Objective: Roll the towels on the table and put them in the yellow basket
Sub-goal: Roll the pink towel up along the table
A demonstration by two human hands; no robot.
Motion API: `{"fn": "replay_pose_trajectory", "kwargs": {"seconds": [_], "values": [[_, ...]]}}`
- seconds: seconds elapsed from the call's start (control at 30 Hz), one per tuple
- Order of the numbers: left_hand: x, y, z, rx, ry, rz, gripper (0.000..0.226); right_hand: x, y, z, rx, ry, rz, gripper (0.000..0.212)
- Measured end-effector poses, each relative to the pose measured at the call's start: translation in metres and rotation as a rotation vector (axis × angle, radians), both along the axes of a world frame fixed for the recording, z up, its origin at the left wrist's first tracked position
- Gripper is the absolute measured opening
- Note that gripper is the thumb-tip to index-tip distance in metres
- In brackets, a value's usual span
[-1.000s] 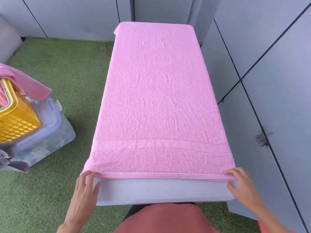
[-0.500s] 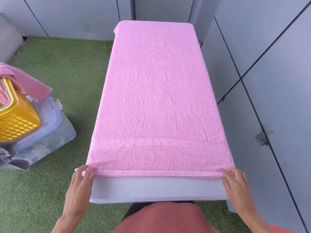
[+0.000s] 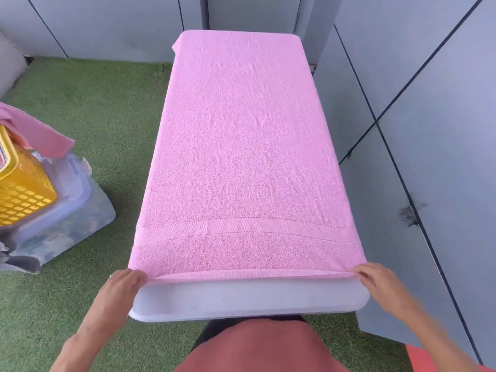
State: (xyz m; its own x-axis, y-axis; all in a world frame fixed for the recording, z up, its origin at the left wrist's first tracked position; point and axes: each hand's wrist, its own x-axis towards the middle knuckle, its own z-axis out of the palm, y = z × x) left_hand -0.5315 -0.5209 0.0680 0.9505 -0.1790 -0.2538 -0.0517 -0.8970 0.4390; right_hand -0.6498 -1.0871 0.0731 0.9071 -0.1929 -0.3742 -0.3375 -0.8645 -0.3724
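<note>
A large pink towel (image 3: 241, 157) lies spread flat along the white table (image 3: 249, 299), covering all but its near strip. My left hand (image 3: 122, 289) pinches the towel's near left corner, and my right hand (image 3: 375, 281) pinches the near right corner. The near hem is lifted slightly off the table between the two hands. The yellow basket (image 3: 21, 189) stands at the far left, partly cut off by the frame edge, with another pink towel (image 3: 40, 132) draped over its rim.
The basket sits on a clear plastic lidded box (image 3: 67, 210) on green artificial turf (image 3: 94, 108). Grey panelled walls (image 3: 429, 130) run close along the table's right side and behind it.
Both hands have drawn the towel's near edge a little away from me, baring more of the white table, and the hem has lifted.
</note>
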Motion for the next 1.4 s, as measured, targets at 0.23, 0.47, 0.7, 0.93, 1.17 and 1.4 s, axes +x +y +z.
{"fn": "replay_pose_trajectory", "kwargs": {"seconds": [0.23, 0.47, 0.7, 0.93, 1.17, 1.4], "values": [[0.024, -0.007, 0.003, 0.078, -0.006, 0.034, 0.011, 0.031, 0.007, 0.008, -0.089, 0.028, -0.156, 0.025], [-0.025, -0.02, -0.016, 0.084, -0.229, 0.053, 0.032, 0.004, 0.038, -0.004, -0.159, -0.172, -0.202, 0.013], [-0.032, -0.025, -0.02, 0.084, -0.212, 0.042, 0.053, -0.006, 0.042, -0.007, -0.19, -0.187, -0.163, 0.029], [-0.001, -0.013, -0.016, 0.143, -0.196, 0.01, 0.039, 0.006, 0.031, -0.011, -0.176, -0.201, -0.133, 0.025], [0.03, 0.008, 0.005, 0.078, 0.307, -0.013, 0.016, 0.009, 0.002, 0.011, 0.047, 0.04, -0.094, 0.017], [0.023, -0.006, 0.003, 0.153, -0.136, 0.045, 0.016, 0.034, 0.011, 0.008, -0.059, -0.057, -0.302, 0.029]]}}
